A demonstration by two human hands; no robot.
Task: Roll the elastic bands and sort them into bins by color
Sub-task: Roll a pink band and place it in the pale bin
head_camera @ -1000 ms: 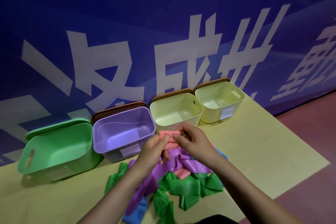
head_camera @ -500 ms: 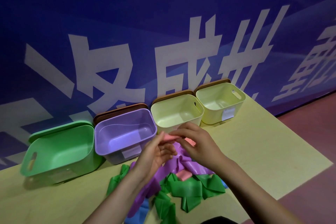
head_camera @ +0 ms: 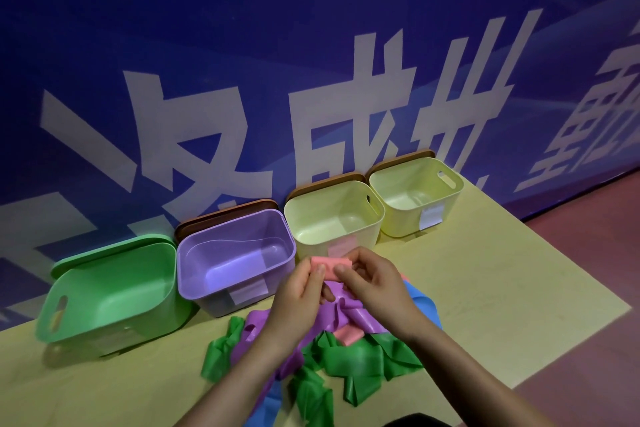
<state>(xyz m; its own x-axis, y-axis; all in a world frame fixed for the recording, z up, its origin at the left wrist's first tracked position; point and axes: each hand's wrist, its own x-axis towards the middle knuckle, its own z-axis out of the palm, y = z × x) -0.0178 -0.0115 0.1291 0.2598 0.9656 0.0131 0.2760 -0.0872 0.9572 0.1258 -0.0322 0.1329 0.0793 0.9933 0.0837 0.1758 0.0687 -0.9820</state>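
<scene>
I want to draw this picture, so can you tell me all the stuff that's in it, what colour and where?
green bin: one, green, far left of the row, tipped toward the camera
purple bin: one, purple, second from left
pale yellow bins: two, pale yellow, right end of the row, each with a white label
lids: one green, three brown, standing behind the bins against the wall
pink band: one, pink, partly rolled, held above the pile
loose bands: a tangled pile, green, purple, blue and pink, on the table in front of the bins
table: one, light yellow
wall banner: one, blue with big white characters
floor: reddish, at right
left hand: one, pinching the band's left end
right hand: one, fingers pinching its right end
</scene>
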